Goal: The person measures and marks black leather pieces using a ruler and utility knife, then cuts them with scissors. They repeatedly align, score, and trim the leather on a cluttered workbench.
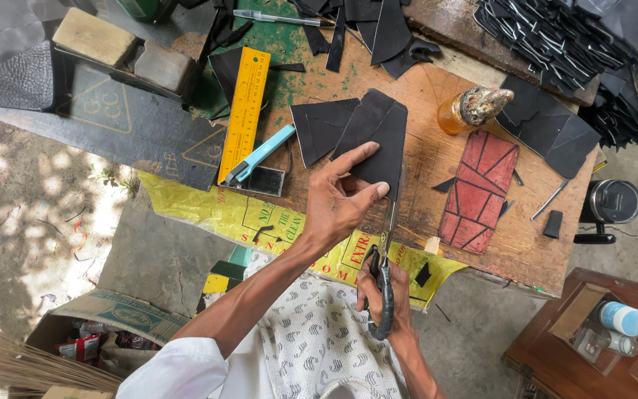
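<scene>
Head view: left hand (337, 199) is pinching a black leather piece (375, 140) taut above the wooden workbench (422, 159), while right hand (387, 295), at six o'clock, is gripping scissors (387, 258), blades running up its edge. Yellow ruler (245, 111) is lying at ten o'clock.

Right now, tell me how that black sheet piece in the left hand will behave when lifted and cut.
The black piece probably holds its shape: it stands flat from the left hand's pinch without drooping. It looks thin and light, since a thumb and fingers alone carry it. Its matte face likely grips rather than slips. The scissors in the right hand seem suited to it.
</scene>
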